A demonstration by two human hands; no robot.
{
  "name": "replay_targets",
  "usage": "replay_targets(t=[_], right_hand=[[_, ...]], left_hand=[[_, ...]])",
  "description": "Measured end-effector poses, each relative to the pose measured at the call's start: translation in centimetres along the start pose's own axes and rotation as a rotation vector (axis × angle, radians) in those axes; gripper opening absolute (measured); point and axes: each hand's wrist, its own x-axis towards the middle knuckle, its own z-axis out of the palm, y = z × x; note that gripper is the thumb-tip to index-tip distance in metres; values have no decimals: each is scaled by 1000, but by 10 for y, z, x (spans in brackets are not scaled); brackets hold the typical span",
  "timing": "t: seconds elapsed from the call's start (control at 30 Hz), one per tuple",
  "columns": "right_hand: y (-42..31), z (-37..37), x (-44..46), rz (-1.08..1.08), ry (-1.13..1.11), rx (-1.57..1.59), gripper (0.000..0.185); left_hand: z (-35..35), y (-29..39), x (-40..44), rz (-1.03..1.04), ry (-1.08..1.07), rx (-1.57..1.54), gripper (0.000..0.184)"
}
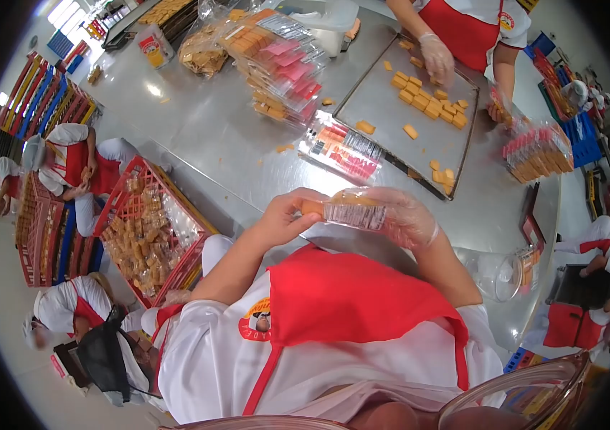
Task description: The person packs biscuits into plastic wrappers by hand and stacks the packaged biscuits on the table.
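In front of my chest, a clear plastic pack of biscuits (356,215) with a printed label lies level between my two hands. My left hand (292,217), which looks bare, pinches the pack's left end, where a piece of biscuit (312,206) shows at the fingertips. Around the right end is my right hand (411,218), in a clear plastic glove, its fingers closed on the wrapper. Just beyond the pack, flat printed wrappers (341,149) in red and white lie on the metal table (197,143). A stack of filled biscuit packs (276,64) stands farther back.
Loose biscuits (427,100) lie on a baking tray (369,93); a co-worker's gloved hand (437,59) reaches into it. More packs (538,150) stand at the right, near a clear plastic jar (495,274). A red crate (122,197) of wrapped biscuits sits at my left.
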Motion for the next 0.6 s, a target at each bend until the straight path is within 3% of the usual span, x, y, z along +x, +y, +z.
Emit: replay_targets(t=[0.07,0.17,0.37,0.47,0.57,0.6], right_hand=[[0,11,-5,85,67,108,34],[11,16,-14,140,150,22,25],[23,-11,-17,179,275,-157,8],[32,-5,-13,-166,454,-275,11],[22,8,-14,-180,449,-444,21],[23,7,-15,-219,378,-555,22]], left_hand=[[3,8,2,34,-38,105,24],[15,12,7,142,-135,-66,32],[29,6,8,205,-54,44,33],[39,3,0,-85,77,-111,34],[33,3,6,-287,102,-405,37],[32,5,9,-261,110,-378,38]])
